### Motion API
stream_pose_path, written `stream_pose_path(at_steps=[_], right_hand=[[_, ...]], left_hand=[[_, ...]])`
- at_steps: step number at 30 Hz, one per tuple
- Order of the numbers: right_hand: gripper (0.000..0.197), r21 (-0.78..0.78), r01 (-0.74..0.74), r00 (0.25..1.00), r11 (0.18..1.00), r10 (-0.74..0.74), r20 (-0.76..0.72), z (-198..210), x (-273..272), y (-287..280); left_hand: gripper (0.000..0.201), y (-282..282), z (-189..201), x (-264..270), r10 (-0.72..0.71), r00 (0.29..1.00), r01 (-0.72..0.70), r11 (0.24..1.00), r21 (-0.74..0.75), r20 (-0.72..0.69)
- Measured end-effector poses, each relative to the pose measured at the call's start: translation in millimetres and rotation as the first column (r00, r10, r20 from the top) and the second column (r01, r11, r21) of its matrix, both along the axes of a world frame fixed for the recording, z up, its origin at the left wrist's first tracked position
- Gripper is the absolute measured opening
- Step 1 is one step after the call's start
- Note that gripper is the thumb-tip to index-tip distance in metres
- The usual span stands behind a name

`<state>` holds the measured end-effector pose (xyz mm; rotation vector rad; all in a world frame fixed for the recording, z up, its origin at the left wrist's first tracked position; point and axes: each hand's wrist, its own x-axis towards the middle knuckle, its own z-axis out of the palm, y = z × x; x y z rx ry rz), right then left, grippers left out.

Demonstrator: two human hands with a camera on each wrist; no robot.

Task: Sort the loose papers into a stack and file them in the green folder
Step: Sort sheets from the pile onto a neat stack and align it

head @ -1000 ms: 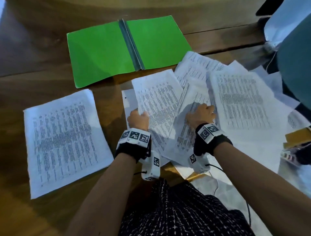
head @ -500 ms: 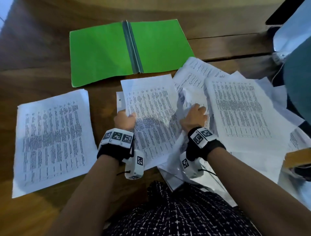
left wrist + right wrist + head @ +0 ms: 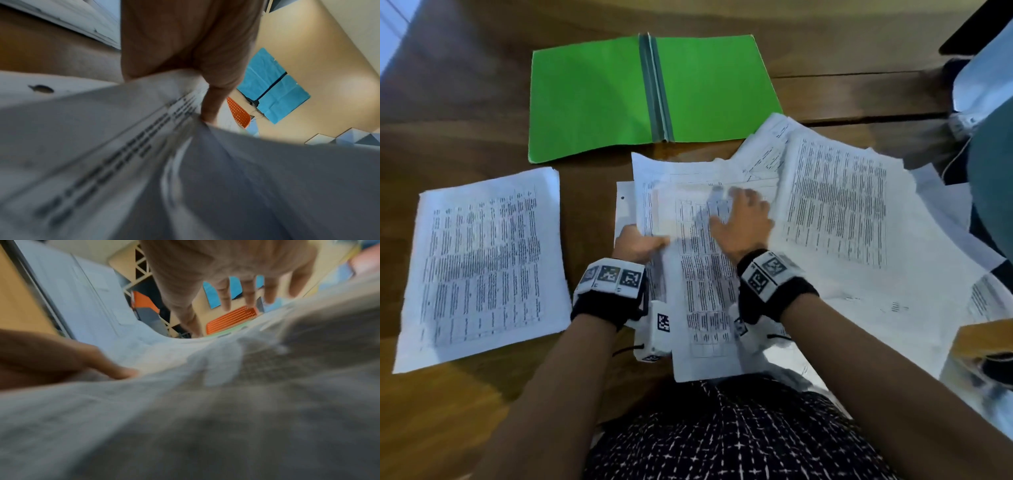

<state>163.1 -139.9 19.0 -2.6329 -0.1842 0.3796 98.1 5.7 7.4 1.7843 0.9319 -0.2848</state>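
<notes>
The green folder [image 3: 650, 96] lies open at the back of the wooden table. A squared stack of printed papers [image 3: 482, 263] lies at the left. In the middle, my left hand [image 3: 640, 245] pinches the left edge of a few printed sheets [image 3: 698, 274], thumb on top [image 3: 211, 104]. My right hand [image 3: 743, 222] lies flat on those sheets with its fingers [image 3: 226, 295] spread and straight. Loose papers [image 3: 839, 202] fan out in an untidy heap to the right, partly under the held sheets.
A punched sheet [image 3: 625, 205] pokes out under the held ones. At the right edge are a teal and white object [image 3: 986, 144] and something yellow-brown [image 3: 983, 339]. Bare wood [image 3: 589, 212] shows between stack and middle sheets.
Another sheet has come over from the right heap onto the ones my left hand holds. My right hand has gone from gripping crumpled paper to lying flat on top.
</notes>
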Motion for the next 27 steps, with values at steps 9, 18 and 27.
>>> stream_pose_path(at_steps=[9, 18, 27], right_hand=[[0.058, -0.112, 0.332, 0.932, 0.937, -0.344, -0.113, 2, 37, -68], [0.047, 0.223, -0.258, 0.910, 0.940, 0.314, -0.271, 36, -33, 11], [0.032, 0.204, -0.036, 0.970, 0.978, 0.084, -0.229, 5, -5, -3]], left_hand=[[0.042, 11, 22, 19, 0.227, 0.971, -0.238, 0.950, 0.204, 0.074], [0.057, 27, 10, 23, 0.382, 0.923, -0.384, 0.922, 0.053, 0.038], [0.042, 29, -4, -4, 0.285, 0.958, -0.286, 0.958, 0.039, 0.009]])
